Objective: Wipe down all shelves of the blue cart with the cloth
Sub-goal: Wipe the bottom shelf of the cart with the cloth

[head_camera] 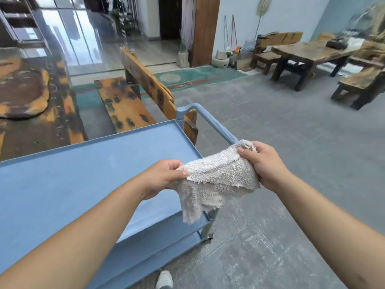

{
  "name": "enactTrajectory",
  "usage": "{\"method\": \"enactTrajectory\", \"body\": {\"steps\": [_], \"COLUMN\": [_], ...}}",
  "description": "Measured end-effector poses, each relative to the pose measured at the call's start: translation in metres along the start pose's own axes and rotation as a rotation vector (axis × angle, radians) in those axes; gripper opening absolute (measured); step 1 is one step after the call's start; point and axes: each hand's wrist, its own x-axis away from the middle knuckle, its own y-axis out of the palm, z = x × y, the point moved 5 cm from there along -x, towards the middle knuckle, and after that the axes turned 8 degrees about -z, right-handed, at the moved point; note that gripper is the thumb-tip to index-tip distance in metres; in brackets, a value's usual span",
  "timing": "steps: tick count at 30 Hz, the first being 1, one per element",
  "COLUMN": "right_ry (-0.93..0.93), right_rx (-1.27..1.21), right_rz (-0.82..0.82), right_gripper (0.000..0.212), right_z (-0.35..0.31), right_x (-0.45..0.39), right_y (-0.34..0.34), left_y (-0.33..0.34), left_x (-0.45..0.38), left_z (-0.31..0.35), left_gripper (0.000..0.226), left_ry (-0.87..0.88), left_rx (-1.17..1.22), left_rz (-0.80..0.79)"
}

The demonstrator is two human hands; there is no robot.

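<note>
Cloth (pixel 216 176): off-white terry, frayed edges, stretched between both hands above the cart's handle end, one corner hanging loose toward 6 o'clock. Left hand (pixel 164 178): at the cloth's 9 o'clock edge, thumb and fingers pinching it. Right hand (pixel 262 163): at the 2 o'clock edge, fingers curled over the bunched corner. Blue cart (pixel 62 174): top shelf at 9 o'clock of the cloth, bare, dusty; lower shelves visible beneath; ribbed handle (pixel 216 126) at 12 o'clock.

Top shelf (pixel 62 184) open from above (raised rim); handle (pixel 216 126) bars right end.
</note>
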Motion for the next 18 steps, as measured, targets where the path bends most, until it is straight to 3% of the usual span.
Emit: {"method": "enactTrajectory", "body": {"steps": [5, 12, 18], "right_ry": [-0.015, -0.034, 0.042], "right_rx": [0.061, 0.393, 0.303], "right_rz": [0.094, 0.194, 0.051], "right_gripper": [0.004, 0.007, 0.008], "right_z": [-0.019, -0.035, -0.009], "right_x": [-0.056, -0.150, -0.242], "right_y": [-0.038, -0.075, -0.092], "left_y": [-0.016, -0.038, -0.057], "left_x": [-0.083, -0.182, -0.250], "left_z": [0.028, 0.041, 0.038], "left_gripper": [0.002, 0.006, 0.009], "left_ry": [0.064, 0.013, -0.013], "left_rx": [0.067, 0.259, 0.424], "left_rz": [-0.029, 0.004, 0.183]}}
